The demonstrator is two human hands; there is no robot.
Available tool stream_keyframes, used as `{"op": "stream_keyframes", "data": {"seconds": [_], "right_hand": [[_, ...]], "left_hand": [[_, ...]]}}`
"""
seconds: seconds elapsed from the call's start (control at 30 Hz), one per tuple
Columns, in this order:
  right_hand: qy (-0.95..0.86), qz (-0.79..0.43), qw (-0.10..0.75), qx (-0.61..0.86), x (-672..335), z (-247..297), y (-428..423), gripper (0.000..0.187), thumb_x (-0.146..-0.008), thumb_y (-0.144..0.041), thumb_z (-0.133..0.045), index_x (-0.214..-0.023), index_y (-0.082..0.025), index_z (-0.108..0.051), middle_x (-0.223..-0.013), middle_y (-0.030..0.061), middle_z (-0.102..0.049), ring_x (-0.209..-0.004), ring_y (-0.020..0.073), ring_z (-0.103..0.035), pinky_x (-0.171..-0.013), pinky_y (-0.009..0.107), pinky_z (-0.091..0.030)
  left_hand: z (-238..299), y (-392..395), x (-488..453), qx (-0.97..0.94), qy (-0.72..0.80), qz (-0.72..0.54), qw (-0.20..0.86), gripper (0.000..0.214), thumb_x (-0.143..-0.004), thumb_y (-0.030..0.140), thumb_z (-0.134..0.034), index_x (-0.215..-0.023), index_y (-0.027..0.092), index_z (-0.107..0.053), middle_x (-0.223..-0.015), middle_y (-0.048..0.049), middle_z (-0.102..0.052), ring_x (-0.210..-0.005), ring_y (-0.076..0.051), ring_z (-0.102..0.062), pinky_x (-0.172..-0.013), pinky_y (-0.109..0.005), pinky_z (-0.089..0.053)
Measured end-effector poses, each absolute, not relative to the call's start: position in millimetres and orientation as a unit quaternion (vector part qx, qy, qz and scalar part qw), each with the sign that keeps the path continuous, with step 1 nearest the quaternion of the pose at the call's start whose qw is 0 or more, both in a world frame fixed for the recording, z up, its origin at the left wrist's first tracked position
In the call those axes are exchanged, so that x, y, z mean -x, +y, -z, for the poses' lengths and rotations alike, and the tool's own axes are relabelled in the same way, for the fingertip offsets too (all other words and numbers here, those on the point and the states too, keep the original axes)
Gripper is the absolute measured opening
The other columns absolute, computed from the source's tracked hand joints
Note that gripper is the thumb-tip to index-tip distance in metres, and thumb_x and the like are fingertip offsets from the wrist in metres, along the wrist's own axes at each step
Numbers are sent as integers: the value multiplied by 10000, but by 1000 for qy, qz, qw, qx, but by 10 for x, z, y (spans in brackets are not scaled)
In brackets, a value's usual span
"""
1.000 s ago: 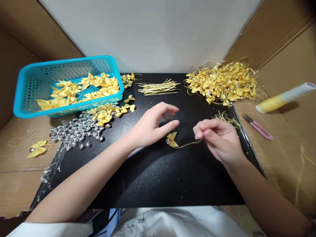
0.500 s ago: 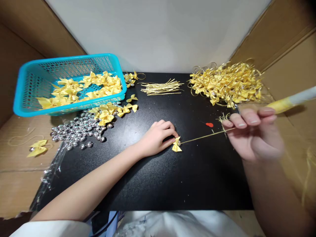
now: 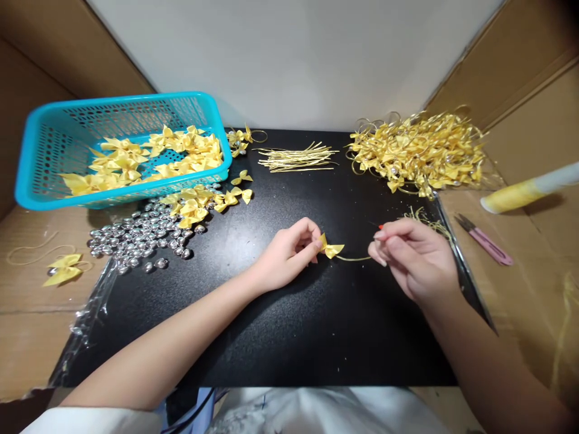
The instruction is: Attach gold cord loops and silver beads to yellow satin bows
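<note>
My left hand (image 3: pixel 294 253) is closed, thumb and forefinger pinching one side of a yellow ribbon bow (image 3: pixel 333 249) just above the black table. From the bow a thin gold cord (image 3: pixel 355 259) runs slackly right and disappears at the lower fingers of my right hand (image 3: pixel 414 256). That hand is closed, its fingertips together at a small red tab (image 3: pixel 381 227) with a fine dark line beside it. Most of the tab is hidden by the fingers, and whether they also hold the cord is unclear.
At left, a turquoise basket (image 3: pixel 122 196) of yellow bows stands behind silver beads (image 3: pixel 140 238). Cut gold cords (image 3: pixel 296 158) lie at the back, near a heap of finished bows (image 3: pixel 416 150). Pink-handled snips (image 3: pixel 486 241) and a yellow-white tube (image 3: pixel 525 191) lie right.
My right hand has come down and left to the red tab, and the taut cord has slackened. The bow has turned in my left fingers. The snips are now uncovered.
</note>
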State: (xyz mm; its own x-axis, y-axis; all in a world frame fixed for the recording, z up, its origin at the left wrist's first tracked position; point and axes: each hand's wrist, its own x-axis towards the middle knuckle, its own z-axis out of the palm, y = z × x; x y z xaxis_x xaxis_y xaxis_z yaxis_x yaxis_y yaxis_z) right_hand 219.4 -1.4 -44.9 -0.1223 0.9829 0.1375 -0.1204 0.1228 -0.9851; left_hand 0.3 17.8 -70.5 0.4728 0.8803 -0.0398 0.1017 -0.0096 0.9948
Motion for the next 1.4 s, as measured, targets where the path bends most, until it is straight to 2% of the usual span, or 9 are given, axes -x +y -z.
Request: {"op": "stream_keyframes", "data": {"seconds": [0.17,0.33,0.53,0.6,0.77,1.0,1.13,1.23,1.4], "right_hand": [[-631,-456,444,443,-2140,435,-21,101,-879,-289,-650,-829,-229,-713,-727,14,-645,-632,130,-587,-580,269,-488],[-702,-419,387,427,-2073,463,2,82,-850,-213,-664,-800,-210,-728,-1075,72,-686,-1045,208,-641,-933,360,-500],[-593,-512,421,457,-1954,584,-19,79,-830,-245,-701,-796,-205,-761,-835,49,-699,-780,165,-687,-695,281,-577],[-546,-522,457,470,-1925,628,-26,74,-813,-269,-728,-792,-214,-772,-847,47,-710,-786,164,-694,-716,281,-591],[-487,-521,520,471,-1871,742,-63,65,-829,-263,-723,-838,-252,-786,-912,34,-736,-855,157,-699,-804,288,-594],[-471,-511,539,476,-1846,780,-112,71,-840,-241,-709,-860,-244,-777,-918,38,-733,-864,161,-703,-788,284,-603],[-489,-503,528,478,-1847,773,-123,78,-856,-234,-685,-852,-224,-763,-934,47,-736,-883,175,-710,-796,306,-608],[-534,-440,519,501,-1881,730,-111,100,-875,-204,-648,-879,-215,-748,-944,52,-742,-869,176,-712,-772,307,-606],[-706,-189,468,498,-1970,563,-69,153,-860,-96,-625,-892,-215,-715,-808,12,-732,-731,137,-676,-667,253,-557]], "left_hand": [[736,177,-21,-586,387,-358,616,148,-929,303,-548,-945,199,-444,-770,22,-575,-608,-82,-533,-552,-200,-450],[698,181,0,-643,321,-319,617,158,-939,281,-546,-981,202,-416,-770,27,-549,-705,-103,-531,-662,-240,-436],[732,168,-5,-599,324,-346,645,141,-977,326,-480,-1007,196,-434,-784,23,-547,-689,-94,-515,-655,-234,-437],[739,128,-36,-570,350,-381,638,181,-981,366,-464,-1037,195,-442,-799,16,-571,-678,-94,-518,-649,-236,-447],[721,-11,-167,-504,410,-408,642,284,-815,319,-729,-935,172,-516,-784,18,-576,-701,-94,-553,-627,-214,-452],[750,-45,-232,-461,418,-427,657,165,-833,223,-696,-928,146,-586,-790,-13,-657,-738,-101,-625,-701,-220,-518],[766,-43,-217,-467,406,-429,658,158,-861,247,-667,-973,158,-600,-808,-11,-666,-727,-93,-629,-653,-189,-527],[764,-41,-208,-472,445,-431,627,148,-876,285,-646,-953,160,-621,-757,0,-652,-641,-80,-597,-575,-168,-518],[744,-30,-196,-505,467,-418,593,146,-860,280,-656,-936,155,-666,-729,-1,-637,-592,-83,-544,-487,-162,-476]]}}
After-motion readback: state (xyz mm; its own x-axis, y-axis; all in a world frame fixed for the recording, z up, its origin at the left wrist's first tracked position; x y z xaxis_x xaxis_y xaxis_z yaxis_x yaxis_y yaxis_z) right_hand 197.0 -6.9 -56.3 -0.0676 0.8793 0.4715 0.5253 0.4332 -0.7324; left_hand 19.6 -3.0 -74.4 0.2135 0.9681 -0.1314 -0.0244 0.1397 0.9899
